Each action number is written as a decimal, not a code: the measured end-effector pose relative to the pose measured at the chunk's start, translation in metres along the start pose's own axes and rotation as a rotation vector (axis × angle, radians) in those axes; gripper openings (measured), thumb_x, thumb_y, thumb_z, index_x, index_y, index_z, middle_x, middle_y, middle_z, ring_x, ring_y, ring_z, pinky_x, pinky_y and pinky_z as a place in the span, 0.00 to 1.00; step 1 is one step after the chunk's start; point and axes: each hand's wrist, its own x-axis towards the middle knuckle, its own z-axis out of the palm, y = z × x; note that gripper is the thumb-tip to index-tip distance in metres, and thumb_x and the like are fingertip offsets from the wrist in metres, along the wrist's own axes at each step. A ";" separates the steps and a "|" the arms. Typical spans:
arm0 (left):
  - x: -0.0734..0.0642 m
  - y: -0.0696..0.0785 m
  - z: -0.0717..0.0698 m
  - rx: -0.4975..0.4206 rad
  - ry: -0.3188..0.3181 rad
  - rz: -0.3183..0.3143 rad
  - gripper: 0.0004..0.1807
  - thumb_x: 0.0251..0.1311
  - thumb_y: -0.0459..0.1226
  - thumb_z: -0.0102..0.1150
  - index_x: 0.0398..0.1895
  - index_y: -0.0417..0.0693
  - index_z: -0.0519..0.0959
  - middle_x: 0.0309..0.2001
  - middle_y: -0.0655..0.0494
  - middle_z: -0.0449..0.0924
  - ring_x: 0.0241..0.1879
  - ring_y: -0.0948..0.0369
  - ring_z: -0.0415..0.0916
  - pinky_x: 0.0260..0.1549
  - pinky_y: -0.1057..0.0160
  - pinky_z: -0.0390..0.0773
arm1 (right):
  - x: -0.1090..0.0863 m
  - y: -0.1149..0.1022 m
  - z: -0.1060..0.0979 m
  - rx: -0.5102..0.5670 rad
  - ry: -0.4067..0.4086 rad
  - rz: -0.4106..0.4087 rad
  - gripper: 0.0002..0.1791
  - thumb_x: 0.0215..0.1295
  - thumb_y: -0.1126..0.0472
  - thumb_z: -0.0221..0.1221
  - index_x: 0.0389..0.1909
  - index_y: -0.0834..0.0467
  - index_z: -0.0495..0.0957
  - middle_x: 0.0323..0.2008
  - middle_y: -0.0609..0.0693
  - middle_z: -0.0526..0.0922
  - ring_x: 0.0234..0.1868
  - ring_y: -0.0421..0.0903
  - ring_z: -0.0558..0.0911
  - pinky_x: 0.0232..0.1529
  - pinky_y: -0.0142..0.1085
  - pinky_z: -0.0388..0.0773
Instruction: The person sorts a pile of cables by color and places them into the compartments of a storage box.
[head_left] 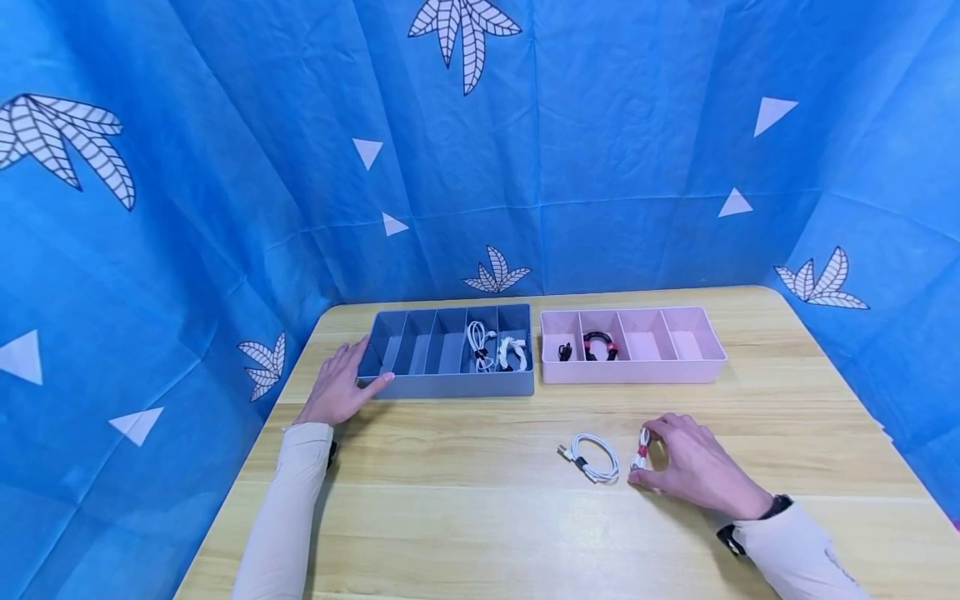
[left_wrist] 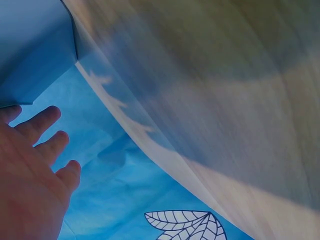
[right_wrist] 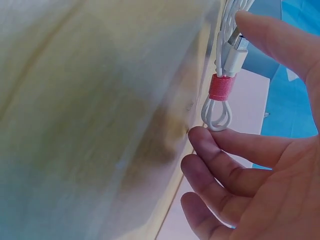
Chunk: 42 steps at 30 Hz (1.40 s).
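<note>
My right hand (head_left: pixel 701 467) pinches a bundled white charging cable (right_wrist: pixel 220 90) lengthwise, thumb at one end and fingertips at the other. A red strap (right_wrist: pixel 221 87) binds this bundle, and a metal plug (right_wrist: pixel 241 44) shows near the thumb. Just left of it on the table lies a second white cable (head_left: pixel 596 458), coiled in a ring with a black tie. My left hand (head_left: pixel 341 387) rests at the left end of the blue-grey divided box (head_left: pixel 450 385), its thumb by the front wall. In the left wrist view its fingers (left_wrist: pixel 45 122) are extended.
Two bundled white cables (head_left: pixel 513 353) sit in the blue-grey box's right-hand compartments. To its right stands a pink divided box (head_left: pixel 633 372) with a small black cable (head_left: pixel 565 352) and a coiled black cable (head_left: pixel 600 345). A blue curtain (head_left: pixel 615 150) hangs behind the wooden table (head_left: pixel 465 508).
</note>
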 end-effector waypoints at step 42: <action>0.001 -0.001 0.002 0.003 -0.005 -0.020 0.56 0.56 0.75 0.44 0.80 0.60 0.38 0.80 0.46 0.46 0.79 0.41 0.39 0.73 0.33 0.41 | 0.021 -0.014 -0.020 0.145 -0.044 -0.031 0.18 0.46 0.44 0.74 0.32 0.46 0.78 0.37 0.50 0.86 0.40 0.46 0.82 0.41 0.41 0.82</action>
